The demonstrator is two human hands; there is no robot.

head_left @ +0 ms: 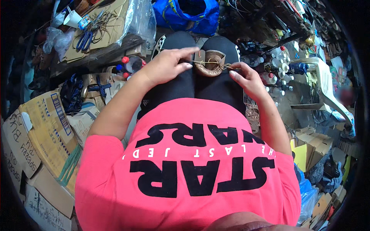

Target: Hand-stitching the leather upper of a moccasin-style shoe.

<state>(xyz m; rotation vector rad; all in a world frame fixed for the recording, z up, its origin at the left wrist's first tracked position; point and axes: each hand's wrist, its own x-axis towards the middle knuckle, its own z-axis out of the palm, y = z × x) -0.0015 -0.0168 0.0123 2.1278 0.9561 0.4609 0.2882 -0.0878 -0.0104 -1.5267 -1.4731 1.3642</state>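
Note:
A brown leather moccasin (211, 69) with a gathered, stitched toe rests between my knees, its toe pointing toward me. A thin yellowish thread (205, 62) crosses its opening and runs out to both sides. At the shoe's left edge is my left hand (169, 64), index finger stretched out and thumb below; the thread reaches its fingers, partly hidden there. To the right, my right hand (248, 79) pinches the thread between thumb and fingertips, a little apart from the leather. A small tan flap (199, 56) stands at the shoe's left side.
A blue bag (187, 17) stands beyond my knees. At the left are a low bench (101, 52) with cardboard, scissors (84, 40) and a white cup (72, 18), and cardboard boxes (50, 123). Several plastic bottles (279, 63) and a white plastic chair (325, 82) are at the right.

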